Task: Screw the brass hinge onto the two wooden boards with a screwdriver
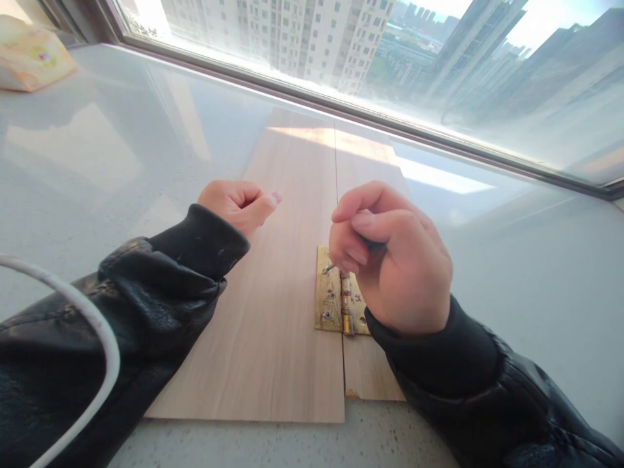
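Indoors, wooden boards (273,344) lie on a speckled windowsill (526,279), left fingers (249,191) and right fingers (361,199) curled closed above.

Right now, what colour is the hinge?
The hinge is brassy gold, with dark marks. It shows best in the head view.

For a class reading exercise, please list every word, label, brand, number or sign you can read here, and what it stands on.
No text can be read.
Pale block-shaped object at upper left: coloured mark, too blurred to make out.
Brass-coloured hinge: dark marks, no readable lettering.
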`<state>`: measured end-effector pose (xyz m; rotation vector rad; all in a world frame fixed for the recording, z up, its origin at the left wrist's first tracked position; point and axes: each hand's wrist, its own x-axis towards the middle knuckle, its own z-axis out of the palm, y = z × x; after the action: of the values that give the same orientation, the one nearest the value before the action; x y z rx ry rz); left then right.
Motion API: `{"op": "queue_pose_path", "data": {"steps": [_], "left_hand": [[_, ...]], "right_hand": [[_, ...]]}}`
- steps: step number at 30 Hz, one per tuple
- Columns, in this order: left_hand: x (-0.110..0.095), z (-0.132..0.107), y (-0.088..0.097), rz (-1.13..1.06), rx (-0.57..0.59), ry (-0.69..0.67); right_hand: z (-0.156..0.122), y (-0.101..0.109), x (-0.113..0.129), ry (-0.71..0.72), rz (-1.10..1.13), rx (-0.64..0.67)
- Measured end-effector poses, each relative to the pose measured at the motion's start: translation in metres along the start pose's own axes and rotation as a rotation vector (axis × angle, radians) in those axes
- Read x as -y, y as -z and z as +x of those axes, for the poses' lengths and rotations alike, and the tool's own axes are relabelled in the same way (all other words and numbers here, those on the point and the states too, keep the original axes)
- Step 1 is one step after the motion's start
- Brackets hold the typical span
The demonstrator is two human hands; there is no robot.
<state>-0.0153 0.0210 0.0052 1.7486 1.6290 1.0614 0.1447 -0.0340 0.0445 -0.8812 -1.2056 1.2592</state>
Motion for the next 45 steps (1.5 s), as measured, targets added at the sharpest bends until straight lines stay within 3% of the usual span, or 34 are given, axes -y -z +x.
{"op": "queue_pose_path", "data": {"steps": [3,5,11,19,22,27,30,34,40,45], "left_hand": [[0.001,0.000,-0.001,-0.018,-0.005,0.000],[0.002,0.001,-0.001,-0.026,0.002,0.005],[0.001,0.001,-0.002,-0.021,-0.008,0.000],[-0.002,0.001,0.005,0.013,0.072,0.017],[-0.002,0.001,0.005,0.020,0.071,0.012],[-0.002,0.001,0.005,0.018,0.072,0.028],[-0.003,0.001,0.006,0.020,0.075,0.024],[-0.004,0.002,0.007,0.028,0.104,0.020],[-0.001,0.002,0.005,0.008,0.086,0.019],[0.000,0.002,0.005,0.008,0.078,0.022]], "right_hand": [[-0.005,-0.006,0.003,0.011,-0.166,-0.167],[-0.008,-0.009,0.002,0.027,-0.226,-0.188],[-0.006,-0.008,-0.008,0.082,-0.058,-0.129],[-0.003,0.003,-0.005,0.026,0.109,0.134],[0.000,0.002,-0.003,0.020,0.088,0.071],[-0.002,-0.003,0.002,0.005,-0.193,-0.163],[-0.006,-0.009,-0.002,0.042,-0.185,-0.146],[-0.005,-0.012,-0.011,0.101,0.024,-0.139],[0.001,0.001,-0.009,-0.015,0.188,0.130],[-0.005,-0.001,-0.002,0.059,-0.064,-0.049]]}}
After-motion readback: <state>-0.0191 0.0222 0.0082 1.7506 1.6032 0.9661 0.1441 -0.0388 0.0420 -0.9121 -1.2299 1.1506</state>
